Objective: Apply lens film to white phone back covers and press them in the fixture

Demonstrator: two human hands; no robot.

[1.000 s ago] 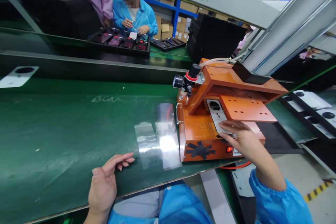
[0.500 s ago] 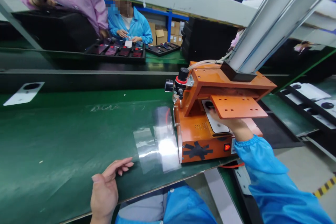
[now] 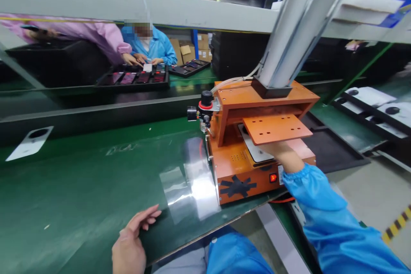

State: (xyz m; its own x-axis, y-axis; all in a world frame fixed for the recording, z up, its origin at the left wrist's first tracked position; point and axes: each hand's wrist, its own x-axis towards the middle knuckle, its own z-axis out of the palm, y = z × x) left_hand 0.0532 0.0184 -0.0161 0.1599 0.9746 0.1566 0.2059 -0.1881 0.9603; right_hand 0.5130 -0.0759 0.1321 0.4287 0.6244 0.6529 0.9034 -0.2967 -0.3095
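An orange press machine (image 3: 244, 167) stands at the near edge of the green bench. A white phone back cover (image 3: 255, 149) lies on its bed under the orange top plate (image 3: 276, 127). My right hand (image 3: 282, 154) reaches in under that plate onto the cover, and its fingers are hidden there. My left hand (image 3: 133, 242) rests at the bench's near edge, fingers loosely spread, holding nothing. Clear plastic film sheets (image 3: 189, 180) lie on the bench between my left hand and the machine.
Another white cover (image 3: 28, 143) lies far left on the conveyor. White covers on black trays (image 3: 375, 102) sit at the right. Across the line, two people in blue and pink coats work over black trays (image 3: 135, 78). A slanted metal post (image 3: 295, 21) rises from the machine.
My right hand slid from the front of the white cover deeper under the orange plate. The view tilted upward; my left hand stayed at the bench edge.
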